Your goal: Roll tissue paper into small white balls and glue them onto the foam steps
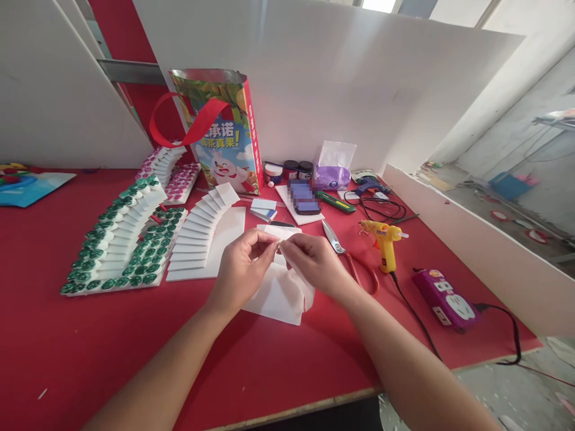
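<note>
left hand (240, 266) and right hand (317, 263) meet above the red tabletop (112, 347), fingertips pressed together on the upper edge of a thin white flat sheet piece (278, 296); the sheet hangs below the pinch and its lower part lies on the table. whether a smaller strip sits between the fingertips is hard to tell. just right of the right hand lie red-handled scissors (345, 254); further right stands a yellow hot glue gun (385, 242). fanned white strips (204, 230) lie left of the hands.
</note>
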`<move>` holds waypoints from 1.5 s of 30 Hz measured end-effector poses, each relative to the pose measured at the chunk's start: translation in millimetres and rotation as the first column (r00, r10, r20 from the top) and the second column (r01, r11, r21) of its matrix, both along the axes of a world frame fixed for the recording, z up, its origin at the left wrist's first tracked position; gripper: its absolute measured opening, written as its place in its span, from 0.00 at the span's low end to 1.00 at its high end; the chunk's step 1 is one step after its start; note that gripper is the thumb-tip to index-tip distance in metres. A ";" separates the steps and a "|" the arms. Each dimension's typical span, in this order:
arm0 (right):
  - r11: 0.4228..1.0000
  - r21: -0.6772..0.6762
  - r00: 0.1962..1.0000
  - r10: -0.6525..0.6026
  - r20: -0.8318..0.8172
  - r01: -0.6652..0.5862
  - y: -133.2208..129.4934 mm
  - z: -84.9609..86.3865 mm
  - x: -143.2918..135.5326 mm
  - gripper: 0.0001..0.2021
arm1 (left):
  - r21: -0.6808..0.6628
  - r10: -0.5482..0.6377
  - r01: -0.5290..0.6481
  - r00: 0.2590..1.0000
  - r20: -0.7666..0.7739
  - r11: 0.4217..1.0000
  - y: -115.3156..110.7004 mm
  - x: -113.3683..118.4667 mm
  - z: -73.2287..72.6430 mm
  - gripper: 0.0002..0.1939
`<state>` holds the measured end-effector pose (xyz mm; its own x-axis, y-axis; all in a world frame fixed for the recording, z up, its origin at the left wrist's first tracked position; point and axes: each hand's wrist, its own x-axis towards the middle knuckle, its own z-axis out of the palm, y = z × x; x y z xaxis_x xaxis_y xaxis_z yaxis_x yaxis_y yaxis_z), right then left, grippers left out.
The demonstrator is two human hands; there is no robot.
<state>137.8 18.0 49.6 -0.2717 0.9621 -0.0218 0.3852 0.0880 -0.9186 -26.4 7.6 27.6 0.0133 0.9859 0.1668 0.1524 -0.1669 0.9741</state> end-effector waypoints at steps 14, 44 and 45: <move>0.987 -0.157 0.983 -0.013 -0.183 -0.017 6.1 -3.1 2.1 0.17 | -0.081 0.051 -0.045 0.996 0.069 0.996 1.9 -1.4 0.5 0.10; 0.940 -0.285 0.901 -0.282 -0.330 0.190 5.4 -10.7 -7.5 0.07 | 0.399 0.146 -0.065 0.974 -0.175 0.915 -0.5 7.3 -10.1 0.05; 0.941 -0.283 0.896 -0.280 -0.344 0.185 4.9 -9.9 -6.7 0.07 | 0.443 0.142 -0.041 0.970 -0.199 0.896 -0.2 6.7 -10.0 0.05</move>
